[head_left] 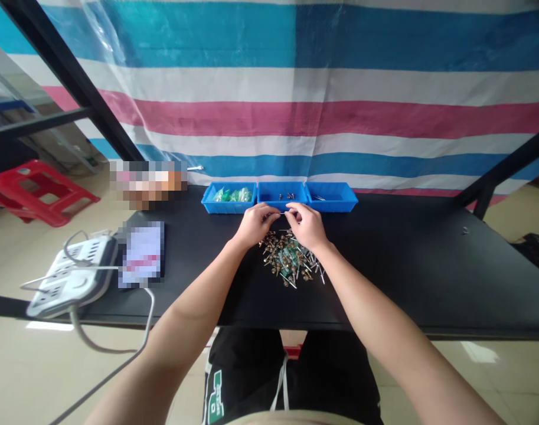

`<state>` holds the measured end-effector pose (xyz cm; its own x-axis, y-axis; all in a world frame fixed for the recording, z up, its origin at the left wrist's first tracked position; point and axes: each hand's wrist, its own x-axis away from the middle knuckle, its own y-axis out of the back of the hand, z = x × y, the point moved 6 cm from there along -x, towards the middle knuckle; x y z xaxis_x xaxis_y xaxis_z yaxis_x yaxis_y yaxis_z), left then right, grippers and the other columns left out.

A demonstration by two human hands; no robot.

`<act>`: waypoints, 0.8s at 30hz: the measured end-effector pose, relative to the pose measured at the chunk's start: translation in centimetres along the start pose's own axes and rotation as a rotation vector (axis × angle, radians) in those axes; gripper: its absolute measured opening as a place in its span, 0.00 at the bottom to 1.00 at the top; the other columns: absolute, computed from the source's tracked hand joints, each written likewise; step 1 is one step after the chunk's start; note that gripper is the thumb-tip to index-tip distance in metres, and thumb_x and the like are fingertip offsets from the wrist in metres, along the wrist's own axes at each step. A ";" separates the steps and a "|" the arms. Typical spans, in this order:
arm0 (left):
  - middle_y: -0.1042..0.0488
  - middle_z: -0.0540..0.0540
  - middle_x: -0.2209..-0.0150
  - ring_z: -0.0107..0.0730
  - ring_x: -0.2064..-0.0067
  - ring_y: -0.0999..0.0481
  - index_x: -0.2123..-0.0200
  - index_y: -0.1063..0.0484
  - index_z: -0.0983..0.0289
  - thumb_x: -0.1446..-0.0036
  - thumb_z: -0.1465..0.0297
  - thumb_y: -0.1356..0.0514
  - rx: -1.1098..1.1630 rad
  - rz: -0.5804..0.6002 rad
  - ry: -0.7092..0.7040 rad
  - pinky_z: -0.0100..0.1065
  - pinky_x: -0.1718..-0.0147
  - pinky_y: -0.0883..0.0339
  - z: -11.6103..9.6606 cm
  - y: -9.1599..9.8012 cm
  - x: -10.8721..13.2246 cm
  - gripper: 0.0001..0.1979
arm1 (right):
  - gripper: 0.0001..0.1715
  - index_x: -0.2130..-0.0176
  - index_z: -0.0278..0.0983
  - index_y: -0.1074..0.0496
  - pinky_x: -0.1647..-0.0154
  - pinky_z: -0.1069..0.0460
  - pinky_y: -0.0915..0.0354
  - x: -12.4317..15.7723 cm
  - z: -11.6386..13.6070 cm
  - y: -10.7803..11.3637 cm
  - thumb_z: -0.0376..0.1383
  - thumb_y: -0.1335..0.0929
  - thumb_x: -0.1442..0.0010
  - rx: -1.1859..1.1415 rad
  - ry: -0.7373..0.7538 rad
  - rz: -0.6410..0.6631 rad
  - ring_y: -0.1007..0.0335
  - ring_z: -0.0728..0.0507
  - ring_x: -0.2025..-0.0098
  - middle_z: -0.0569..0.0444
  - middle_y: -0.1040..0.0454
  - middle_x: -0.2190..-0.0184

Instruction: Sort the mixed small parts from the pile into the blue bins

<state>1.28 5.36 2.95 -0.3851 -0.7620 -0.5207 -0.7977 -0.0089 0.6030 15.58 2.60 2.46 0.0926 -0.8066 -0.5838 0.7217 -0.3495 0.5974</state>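
My left hand (254, 225) and my right hand (309, 226) meet over the black table, close to the front of the blue bins. Fingertips of both are pinched on a thin metal pin (283, 213) that spans the small gap between them. Just below the hands lies a loose pile of small parts (291, 260): brass-coloured pieces, silvery pins and green bits. A middle blue bin (275, 205) behind my fingers holds a few small metal pieces. Green and clear packets (234, 195) fill the left blue bin (225, 208); a few thin pins lie in the right blue bin (337, 206).
On the table's left edge sits a white power strip (69, 274) with cables, beside a blurred-out flat object (141, 255). A small metal piece (465, 230) lies far right on the black table (397, 260). Black frame posts and a striped sheet (251, 82) stand behind. A red stool (39, 189) is at left.
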 end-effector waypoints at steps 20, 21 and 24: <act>0.26 0.51 0.73 0.30 0.72 0.29 0.54 0.29 0.64 0.43 0.62 0.42 0.119 0.013 0.146 0.31 0.68 0.36 0.2 -0.1 0.2 0.16 | 0.14 0.80 0.36 0.32 0.75 0.55 0.45 0.1 0.1 -0.3 0.37 0.34 0.45 -0.179 -0.101 0.133 0.37 0.50 0.79 0.58 0.32 0.84; 0.26 0.51 0.74 0.30 0.72 0.29 0.54 0.29 0.64 0.42 0.61 0.42 0.124 0.017 0.148 0.31 0.69 0.36 0.2 -0.2 0.3 0.16 | 0.14 0.80 0.36 0.32 0.75 0.55 0.46 0.1 0.0 -0.3 0.37 0.34 0.46 -0.224 -0.125 0.135 0.38 0.50 0.80 0.58 0.32 0.84; 0.28 0.50 0.76 0.29 0.75 0.30 0.54 0.29 0.64 0.42 0.60 0.42 0.138 0.025 0.159 0.30 0.71 0.37 0.0 -0.2 0.3 0.17 | 0.13 0.81 0.36 0.32 0.76 0.55 0.45 0.1 -0.6 -0.5 0.38 0.34 0.47 -0.371 -0.205 0.150 0.38 0.50 0.80 0.58 0.32 0.84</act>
<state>1.30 5.15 2.64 -0.3363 -0.8536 -0.3979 -0.8491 0.0920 0.5201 15.65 2.98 1.80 0.1040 -0.9263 -0.3623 0.9113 -0.0572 0.4077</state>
